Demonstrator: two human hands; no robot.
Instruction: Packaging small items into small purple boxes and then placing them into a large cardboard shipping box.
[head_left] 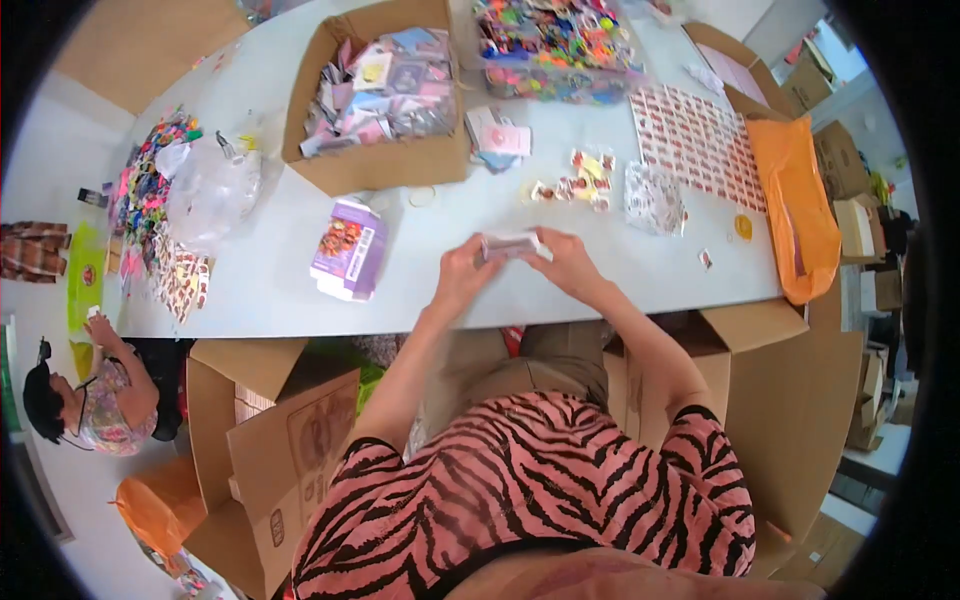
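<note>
Over the table's near edge, my left hand [465, 272] and my right hand [572, 266] grip the two ends of a small, pale, flat packet [511, 246]. Both hands have their fingers closed on it, and they hide its ends; whether it is one piece or a thin stack I cannot tell. To the left of my hands lies a purple printed carton [348, 250]. Beyond them is a small pile of pink and grey cards [500, 138]. Brown-and-yellow stickers [580, 182] lie beside a clear plastic bag [655, 198] to the right.
A cardboard box [380, 175] full of small packets stands at the back, beside a clear bin [560, 85] of colourful trinkets. A sticker sheet [695, 140] and orange bag [795, 210] lie right. Trinkets [150, 190] are heaped left, near another person [110, 390]. Open cartons [785, 430] flank me.
</note>
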